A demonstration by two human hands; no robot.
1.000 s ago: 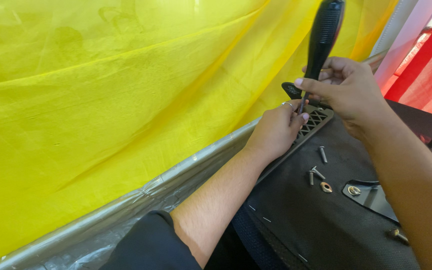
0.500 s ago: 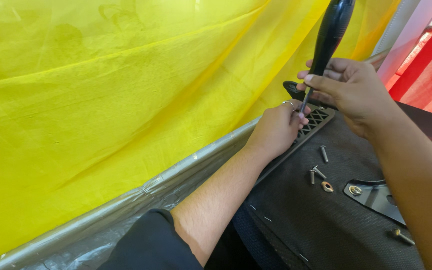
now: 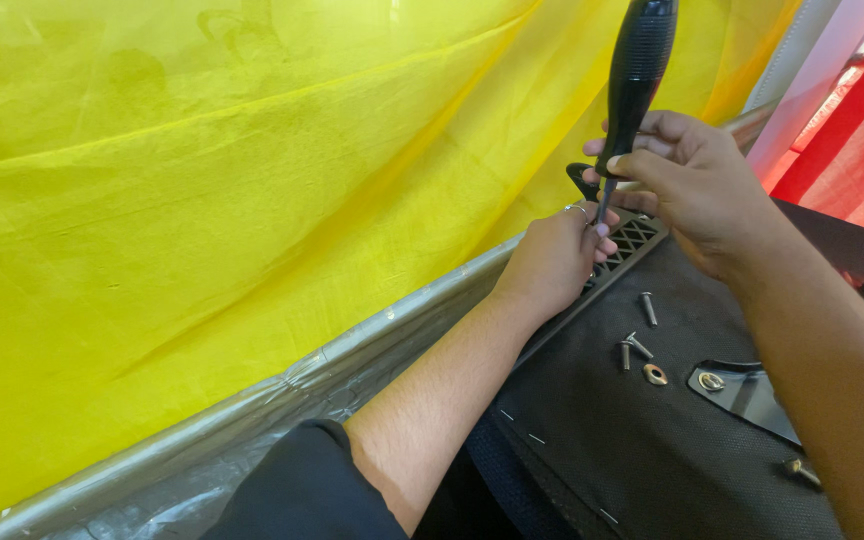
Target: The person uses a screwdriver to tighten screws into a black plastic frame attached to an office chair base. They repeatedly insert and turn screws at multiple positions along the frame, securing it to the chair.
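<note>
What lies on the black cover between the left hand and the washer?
Head view: loose screws lie on the black cover between the left hand and the washer.

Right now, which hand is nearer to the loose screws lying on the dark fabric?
Left. The left hand rests on the vent grille, just up and left of the loose screws. The right hand is raised above them, gripping the black screwdriver.
</note>
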